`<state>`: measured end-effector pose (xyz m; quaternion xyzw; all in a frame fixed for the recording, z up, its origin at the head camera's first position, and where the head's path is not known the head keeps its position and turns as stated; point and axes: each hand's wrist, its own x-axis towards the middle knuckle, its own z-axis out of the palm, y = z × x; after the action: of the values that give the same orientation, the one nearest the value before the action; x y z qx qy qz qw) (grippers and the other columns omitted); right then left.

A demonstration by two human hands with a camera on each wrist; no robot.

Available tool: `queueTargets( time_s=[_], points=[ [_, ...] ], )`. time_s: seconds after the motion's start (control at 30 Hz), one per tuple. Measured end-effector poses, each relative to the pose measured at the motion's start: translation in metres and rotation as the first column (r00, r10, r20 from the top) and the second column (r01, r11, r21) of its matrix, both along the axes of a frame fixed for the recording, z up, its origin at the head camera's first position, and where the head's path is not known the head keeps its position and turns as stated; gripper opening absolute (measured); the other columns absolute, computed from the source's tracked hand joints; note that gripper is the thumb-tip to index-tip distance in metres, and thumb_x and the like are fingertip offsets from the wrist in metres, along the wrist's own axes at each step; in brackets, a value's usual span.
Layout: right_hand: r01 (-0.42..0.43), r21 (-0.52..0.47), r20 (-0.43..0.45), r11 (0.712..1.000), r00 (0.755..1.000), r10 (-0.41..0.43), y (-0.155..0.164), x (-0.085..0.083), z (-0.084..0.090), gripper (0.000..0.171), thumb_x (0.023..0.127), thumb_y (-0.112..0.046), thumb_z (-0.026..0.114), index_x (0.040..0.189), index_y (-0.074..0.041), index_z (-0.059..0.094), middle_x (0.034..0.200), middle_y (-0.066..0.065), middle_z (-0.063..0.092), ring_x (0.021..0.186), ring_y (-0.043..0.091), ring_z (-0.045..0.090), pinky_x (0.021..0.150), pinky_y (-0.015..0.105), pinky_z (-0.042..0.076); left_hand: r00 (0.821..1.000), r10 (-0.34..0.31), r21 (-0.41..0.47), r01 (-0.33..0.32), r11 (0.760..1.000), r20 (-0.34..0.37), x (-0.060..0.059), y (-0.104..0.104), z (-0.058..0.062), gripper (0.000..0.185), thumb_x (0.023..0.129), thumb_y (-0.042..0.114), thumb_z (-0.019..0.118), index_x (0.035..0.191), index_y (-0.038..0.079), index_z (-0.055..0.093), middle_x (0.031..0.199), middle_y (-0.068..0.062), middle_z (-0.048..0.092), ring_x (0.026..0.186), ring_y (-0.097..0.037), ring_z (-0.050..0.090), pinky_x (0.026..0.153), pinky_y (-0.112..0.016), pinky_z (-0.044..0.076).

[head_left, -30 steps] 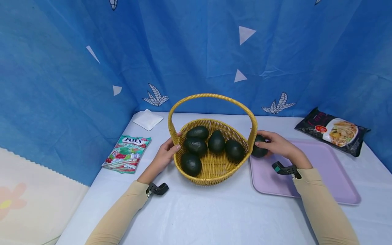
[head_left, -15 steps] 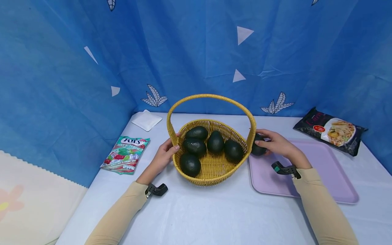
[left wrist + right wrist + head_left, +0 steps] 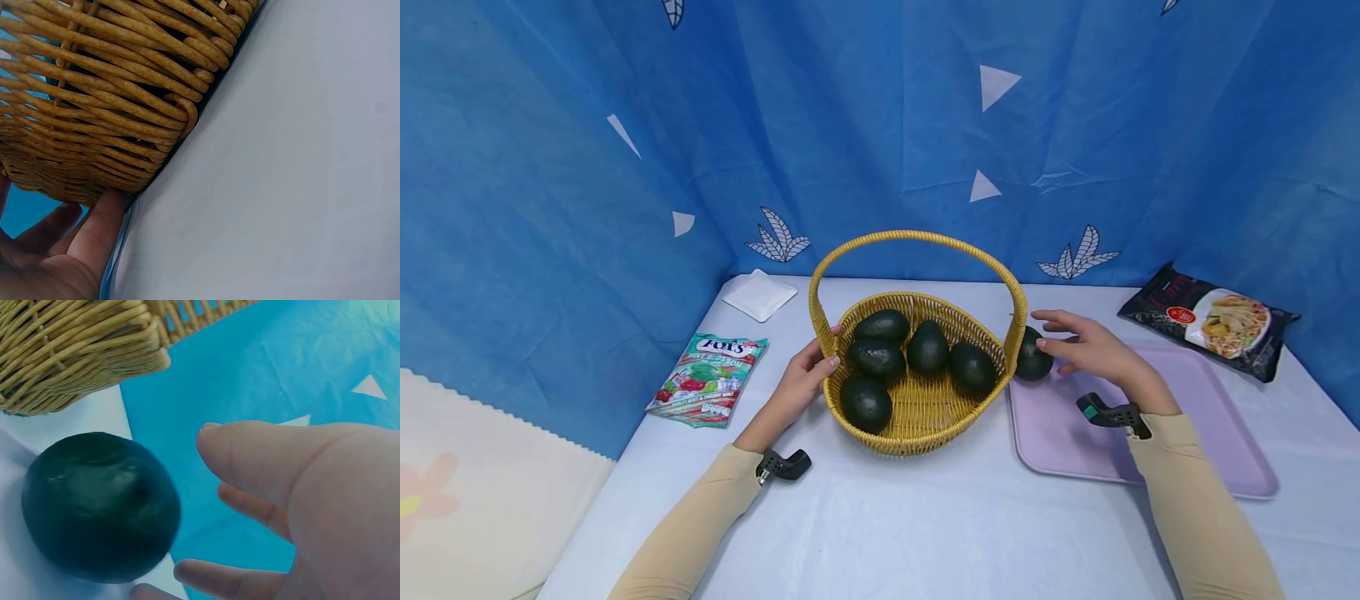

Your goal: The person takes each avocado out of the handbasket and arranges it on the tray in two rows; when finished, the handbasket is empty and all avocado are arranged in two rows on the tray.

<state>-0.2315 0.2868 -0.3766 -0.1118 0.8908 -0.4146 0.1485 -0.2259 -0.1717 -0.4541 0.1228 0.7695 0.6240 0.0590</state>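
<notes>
In the head view a yellow wicker basket (image 3: 917,440) with a tall arched handle stands mid-table. Several dark green avocados, one of them upright (image 3: 928,348), lie inside it. My left hand (image 3: 797,385) grips the basket's left side near the handle's foot, thumb at the rim; in the left wrist view its fingers (image 3: 100,231) meet the woven wall. Just right of the basket, another avocado (image 3: 1032,358) rests at the back left corner of a lilac tray (image 3: 1075,458). Beside it, fingers spread apart, my right hand (image 3: 1101,357) holds nothing; the right wrist view shows a gap between thumb and avocado (image 3: 100,509).
A green candy bag (image 3: 709,379) lies to the left, with a white square packet (image 3: 758,294) behind it. At the back right, a black noodle packet (image 3: 1210,321) lies behind the tray. A blue curtain (image 3: 880,125) hangs beyond the table's far edge.
My right hand has let go of the avocado at the tray's corner and drawn back a little to the right, fingers opening. The left hand and basket have stayed put.
</notes>
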Motion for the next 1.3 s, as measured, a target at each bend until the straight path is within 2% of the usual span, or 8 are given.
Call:
queueTargets(
  time_s=[0.27, 0.43, 0.67, 0.7, 0.8, 0.93, 1.13, 1.3],
  points=[
    [0.018, 0.036, -0.070, 0.999, 0.997, -0.016, 0.006, 0.007, 0.015, 0.065, 0.104, -0.028, 0.058, 0.159, -0.006, 0.032, 0.156, 0.036, 0.035, 0.127, 0.055, 0.055, 0.078, 0.045, 0.063, 1.000, 0.008, -0.008, -0.008, 1.000, -0.003, 0.001, 0.001, 0.001, 0.055, 0.106, 0.021, 0.052, 0.159, 0.022, 0.037, 0.156, -0.018, 0.045, 0.137, -0.038, 0.051, 0.105, -0.046, 0.053],
    [0.017, 0.042, -0.134, 0.999, 0.991, -0.011, 0.005, 0.016, 0.028, 0.063, 0.104, -0.028, 0.058, 0.158, -0.006, 0.034, 0.156, 0.032, 0.040, 0.124, 0.050, 0.059, 0.077, 0.041, 0.063, 1.000, 0.007, -0.008, -0.007, 1.000, 0.000, 0.001, 0.000, 0.000, 0.054, 0.106, 0.022, 0.052, 0.158, 0.023, 0.037, 0.156, -0.017, 0.045, 0.138, -0.037, 0.050, 0.106, -0.048, 0.051],
    [-0.021, 0.040, -0.225, 0.999, 0.974, 0.029, 0.000, 0.032, 0.044, 0.057, 0.104, -0.025, 0.058, 0.154, -0.003, 0.041, 0.157, 0.025, 0.042, 0.124, 0.047, 0.060, 0.076, 0.033, 0.063, 1.000, 0.001, 0.022, -0.002, 1.000, 0.025, 0.001, 0.000, 0.001, 0.056, 0.106, 0.021, 0.052, 0.160, 0.021, 0.035, 0.157, -0.020, 0.043, 0.136, -0.039, 0.050, 0.101, -0.042, 0.055],
    [-0.026, 0.038, -0.237, 0.999, 0.971, 0.034, -0.001, 0.034, 0.047, 0.056, 0.104, -0.024, 0.058, 0.153, -0.003, 0.042, 0.157, 0.024, 0.043, 0.123, 0.043, 0.061, 0.075, 0.030, 0.063, 1.000, 0.000, 0.020, -0.001, 1.000, 0.022, 0.001, 0.000, 0.001, 0.056, 0.106, 0.021, 0.052, 0.160, 0.021, 0.035, 0.157, -0.020, 0.043, 0.136, -0.038, 0.050, 0.102, -0.042, 0.055],
    [-0.050, 0.029, -0.273, 0.998, 0.960, 0.056, -0.003, 0.041, 0.053, 0.053, 0.103, -0.020, 0.059, 0.151, -0.003, 0.046, 0.155, 0.024, 0.046, 0.115, 0.015, 0.068, 0.074, 0.025, 0.061, 1.000, -0.003, 0.011, 0.003, 1.000, -0.002, 0.000, 0.000, 0.001, 0.056, 0.106, 0.021, 0.052, 0.159, 0.021, 0.036, 0.157, -0.018, 0.044, 0.137, -0.036, 0.049, 0.107, -0.046, 0.051],
    [-0.090, 0.016, -0.323, 0.996, 0.942, 0.091, -0.007, 0.051, 0.060, 0.049, 0.102, -0.014, 0.061, 0.148, -0.003, 0.050, 0.151, 0.023, 0.050, 0.105, -0.017, 0.058, 0.073, 0.022, 0.059, 1.000, -0.009, 0.007, 0.010, 1.000, -0.024, -0.002, 0.000, 0.001, 0.054, 0.106, 0.021, 0.052, 0.158, 0.021, 0.038, 0.157, -0.017, 0.046, 0.136, -0.034, 0.049, 0.111, -0.051, 0.047],
    [-0.114, 0.028, -0.337, 0.993, 0.934, 0.117, -0.013, 0.067, 0.069, 0.045, 0.100, -0.013, 0.063, 0.144, -0.009, 0.056, 0.146, 0.018, 0.057, 0.108, -0.018, 0.057, 0.077, 0.020, 0.058, 0.999, -0.015, 0.009, 0.015, 1.000, -0.035, -0.002, 0.000, 0.000, 0.054, 0.106, 0.021, 0.052, 0.158, 0.020, 0.038, 0.157, -0.017, 0.046, 0.135, -0.033, 0.049, 0.109, -0.048, 0.049],
    [-0.167, 0.032, -0.365, 0.986, 0.916, 0.167, -0.021, 0.075, 0.071, 0.041, 0.099, -0.009, 0.064, 0.140, -0.010, 0.060, 0.137, 0.016, 0.064, 0.110, -0.012, 0.060, 0.079, 0.022, 0.058, 1.000, -0.012, 0.010, 0.012, 1.000, -0.026, -0.001, 0.000, 0.001, 0.055, 0.106, 0.022, 0.052, 0.158, 0.021, 0.038, 0.158, -0.016, 0.045, 0.134, -0.034, 0.049, 0.106, -0.044, 0.051]
  ],
)
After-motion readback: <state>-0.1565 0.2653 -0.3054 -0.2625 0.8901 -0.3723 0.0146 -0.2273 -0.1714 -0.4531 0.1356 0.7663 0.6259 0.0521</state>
